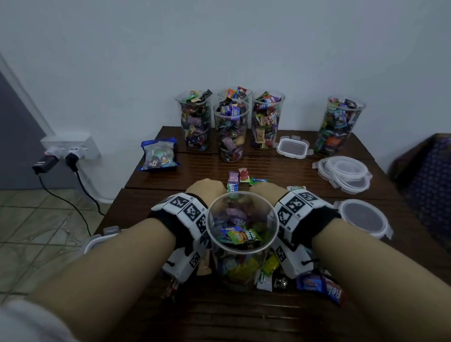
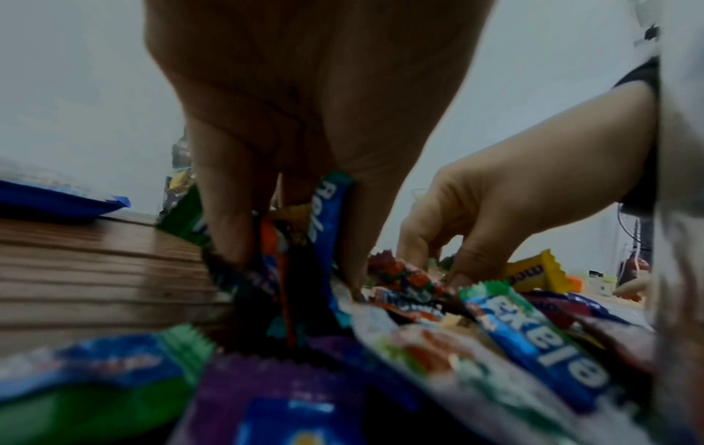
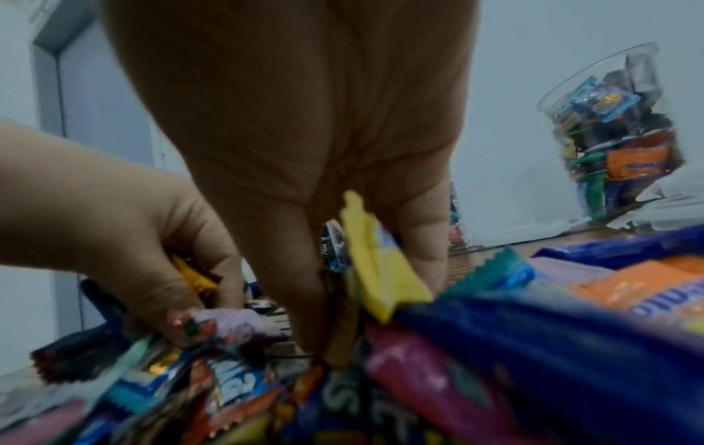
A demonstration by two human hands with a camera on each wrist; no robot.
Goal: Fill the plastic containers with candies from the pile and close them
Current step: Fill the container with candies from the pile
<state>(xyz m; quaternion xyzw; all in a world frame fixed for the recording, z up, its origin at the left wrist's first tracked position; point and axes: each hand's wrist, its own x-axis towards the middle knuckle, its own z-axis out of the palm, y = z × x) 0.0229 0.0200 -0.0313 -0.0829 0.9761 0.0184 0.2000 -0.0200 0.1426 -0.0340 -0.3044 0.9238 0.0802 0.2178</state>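
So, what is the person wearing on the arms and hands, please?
Both forearms are bare. The left wrist unit and the right wrist unit each sit on a black band: white blocks printed with square black-and-white markers, with a white housing below the wrist. The left hand and right hand wear no gloves. A light sleeve shows at the lower left.
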